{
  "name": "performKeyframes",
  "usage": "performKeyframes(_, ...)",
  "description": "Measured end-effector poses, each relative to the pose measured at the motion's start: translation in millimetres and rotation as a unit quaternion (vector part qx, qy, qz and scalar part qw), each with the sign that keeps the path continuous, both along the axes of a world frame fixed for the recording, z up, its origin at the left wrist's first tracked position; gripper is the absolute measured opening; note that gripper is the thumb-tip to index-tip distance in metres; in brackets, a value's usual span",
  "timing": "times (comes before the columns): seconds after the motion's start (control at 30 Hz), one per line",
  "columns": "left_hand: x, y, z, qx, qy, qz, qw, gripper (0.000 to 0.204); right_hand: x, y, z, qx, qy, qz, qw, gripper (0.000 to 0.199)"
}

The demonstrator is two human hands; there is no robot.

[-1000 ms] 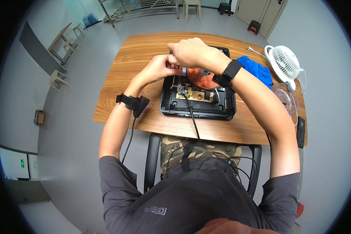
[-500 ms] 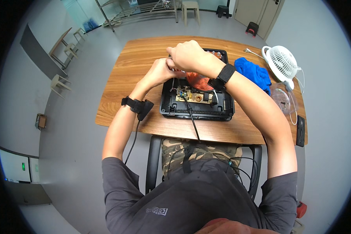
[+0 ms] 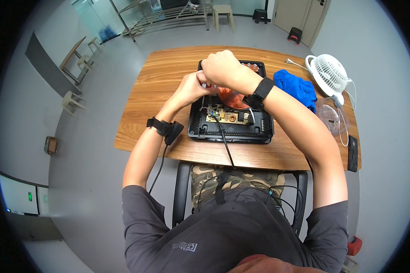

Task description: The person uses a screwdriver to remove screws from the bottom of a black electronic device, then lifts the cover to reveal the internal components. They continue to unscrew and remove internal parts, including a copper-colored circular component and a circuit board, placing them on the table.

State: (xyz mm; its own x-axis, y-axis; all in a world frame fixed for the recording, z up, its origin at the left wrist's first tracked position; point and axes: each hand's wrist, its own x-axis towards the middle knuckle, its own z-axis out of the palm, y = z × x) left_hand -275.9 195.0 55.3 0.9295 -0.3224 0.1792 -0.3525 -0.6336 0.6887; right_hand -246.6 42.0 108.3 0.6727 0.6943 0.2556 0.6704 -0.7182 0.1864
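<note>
Hands working over opened black appliance on wooden table

Black cord runs from near table edge into black appliance base, circuit board and copper coil exposed; left hand and right hand curled together above its far-left corner, grip contents indiscernible; blue cloth, white fan right

The desk was smooth, warm-grained wood with a soft sheen. The opened appliance had a matt black plastic shell. The blue cloth looked soft and rumpled; the fan was white plastic.
</note>
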Motion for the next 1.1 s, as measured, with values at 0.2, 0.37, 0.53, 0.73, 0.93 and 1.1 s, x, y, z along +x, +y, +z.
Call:
performKeyframes(0.2,16.2,20.8,-12.7,-0.029,0.046,-0.064,0.996,0.035,3.0,-16.9,-5.5,0.058,0.086,0.061,0.993,0.037)
performKeyframes(0.37,15.0,21.2,-13.7,-0.048,0.039,-0.052,0.997,0.020,-3.2,-16.5,8.1,0.070,0.129,0.037,0.988,0.049)
performKeyframes(0.53,11.9,10.1,-10.7,-0.020,0.006,-0.027,0.999,0.021,-0.6,-6.6,19.1,-0.024,0.083,0.011,0.996,0.051)
performKeyframes(0.73,9.7,13.8,-5.0,-0.032,0.019,-0.022,0.999,0.027,-2.8,-14.3,9.7,0.043,0.160,0.052,0.985,0.041)
performKeyframes(0.93,11.7,18.8,-9.6,-0.009,0.031,-0.029,0.999,0.022,-9.0,-12.7,13.6,0.069,0.142,0.034,0.987,0.050)
performKeyframes(1.1,-5.3,2.3,-6.4,-0.029,-0.018,-0.006,0.999,0.026,-14.3,-3.1,18.7,0.026,0.124,-0.007,0.992,0.047)
